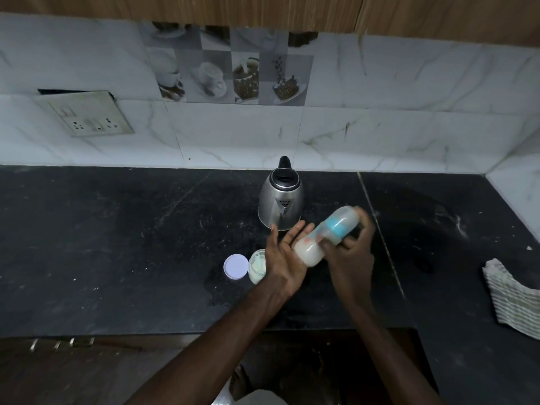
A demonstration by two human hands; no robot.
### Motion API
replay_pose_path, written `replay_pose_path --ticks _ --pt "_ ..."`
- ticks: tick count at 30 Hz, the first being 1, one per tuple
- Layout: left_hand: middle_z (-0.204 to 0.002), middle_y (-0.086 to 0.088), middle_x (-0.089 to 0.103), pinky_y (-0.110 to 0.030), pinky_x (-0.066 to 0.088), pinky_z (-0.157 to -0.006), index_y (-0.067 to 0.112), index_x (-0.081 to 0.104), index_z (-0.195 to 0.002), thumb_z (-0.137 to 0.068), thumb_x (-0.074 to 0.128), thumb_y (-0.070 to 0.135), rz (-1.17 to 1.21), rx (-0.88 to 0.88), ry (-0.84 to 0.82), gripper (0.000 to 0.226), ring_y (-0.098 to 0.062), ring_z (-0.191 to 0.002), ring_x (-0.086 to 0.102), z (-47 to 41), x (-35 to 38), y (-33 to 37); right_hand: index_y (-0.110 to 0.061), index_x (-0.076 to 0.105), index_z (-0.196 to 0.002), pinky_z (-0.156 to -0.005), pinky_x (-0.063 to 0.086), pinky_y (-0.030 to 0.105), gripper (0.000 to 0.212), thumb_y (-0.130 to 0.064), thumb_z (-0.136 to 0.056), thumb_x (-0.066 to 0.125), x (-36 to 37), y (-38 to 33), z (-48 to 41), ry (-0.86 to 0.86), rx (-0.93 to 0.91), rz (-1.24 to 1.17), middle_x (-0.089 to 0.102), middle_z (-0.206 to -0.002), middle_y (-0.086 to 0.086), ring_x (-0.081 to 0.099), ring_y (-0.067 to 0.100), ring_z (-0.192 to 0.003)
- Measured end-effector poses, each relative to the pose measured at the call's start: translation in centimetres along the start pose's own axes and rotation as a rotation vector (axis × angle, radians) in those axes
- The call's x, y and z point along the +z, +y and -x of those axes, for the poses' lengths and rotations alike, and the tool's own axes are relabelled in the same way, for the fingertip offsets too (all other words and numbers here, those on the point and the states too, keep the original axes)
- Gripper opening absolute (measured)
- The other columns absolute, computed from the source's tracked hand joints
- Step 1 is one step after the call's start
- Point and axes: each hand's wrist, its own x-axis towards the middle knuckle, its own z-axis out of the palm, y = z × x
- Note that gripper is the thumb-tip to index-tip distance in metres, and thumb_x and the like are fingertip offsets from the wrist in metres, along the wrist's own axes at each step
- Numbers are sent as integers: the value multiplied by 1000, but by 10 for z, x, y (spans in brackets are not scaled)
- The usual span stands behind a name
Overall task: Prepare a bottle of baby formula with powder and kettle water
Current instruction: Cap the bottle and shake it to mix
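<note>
Your baby bottle (309,251) is off the counter (117,244), tilted, btwn both hands just in front of the steel kettle (280,200). R hand (355,244) wraps the blue collar end (blurred); L hand (285,252) has fingers straight, palm against the milky lower body. Light plastic, prob slick if wet, liquid sloshes, so grip waist or collar. Open powder tub (257,266) & its lid (235,266) sit by your L wrist, easy to knock; striped cloth (511,296) well apart on the R

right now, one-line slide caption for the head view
Tilted baby bottle of milky formula gripped by the right hand, base against the open left hand, steel kettle behind.
</note>
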Motion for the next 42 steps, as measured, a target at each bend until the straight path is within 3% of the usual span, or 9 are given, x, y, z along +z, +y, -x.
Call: replay_pose_path --ticks 3,6,10,14,18,27,35,38,42 --pt "-138 -11 68 -40 44 -112 11 60 -141 -98 39 68 -6 6 -29 75 -28 -134 60 -1 -1 4 -50 29 -151 -90 66 44 87 -17 -89 81 0 -2 -10 204 6 -113 67 -117 -27 71 -9 -105" --pt "-139 -15 66 -48 47 -110 7 59 -140 -98 42 67 42 -17 -41 75 -35 -134 59 1 0 3 -54 33 -148 -88 66 45 89 -20 -84 84 3 3 -3 -76 44 64 72 -106 -20 75 -2 -95" --pt "-139 -10 67 -39 44 -114 12 59 -142 -96 40 69 -21 23 -57 76 -26 -131 63 -1 2 9 -62 31 -147 -85 66 49 86 -29 -87 82 -6 2 -19 276 7 -200 69 -119 -27 74 1 -106" --pt "-138 -16 66 -50 43 -116 6 58 -141 -98 43 66 47 -6 -54 76 -33 -134 59 3 2 7 -59 34 -146 -84 66 49 87 -25 -83 85 5 17 -8 -54 71 13 74 -119 -7 77 8 -102" --pt "-139 -18 65 -55 36 -121 4 57 -142 -99 45 64 74 -11 -71 75 -35 -135 58 4 4 10 -58 35 -147 -77 68 41 89 -31 -80 87 5 24 -8 -22 126 -106 69 -132 3 74 18 -113" --pt "-140 -16 65 -54 33 -123 6 57 -143 -99 43 67 55 -18 -94 76 -34 -136 57 6 5 13 -59 30 -152 -85 66 51 103 -28 -76 93 3 31 -7 -98 129 -167 67 -125 -30 74 10 -114" --pt "-139 -15 66 -47 44 -116 8 58 -142 -95 45 70 9 -2 -85 79 -31 -132 61 9 3 10 -56 27 -155 -90 65 38 101 -33 -81 92 -14 1 -27 -256 -90 5 65 -134 -21 72 6 -115" --pt "-138 -9 68 -41 38 -119 13 60 -141 -93 42 74 -54 13 -52 79 -26 -134 60 8 0 10 -50 30 -157 -88 62 22 100 -42 -78 90 -30 -25 -39 -91 -190 -90 61 -137 -29 70 4 -118" --pt "-138 -7 68 -40 39 -119 14 60 -142 -94 39 73 -50 9 -49 78 -23 -132 62 8 0 10 -41 25 -159 -91 65 47 98 -41 -83 87 -12 -19 -20 334 -142 -223 61 -137 -21 68 3 -122"
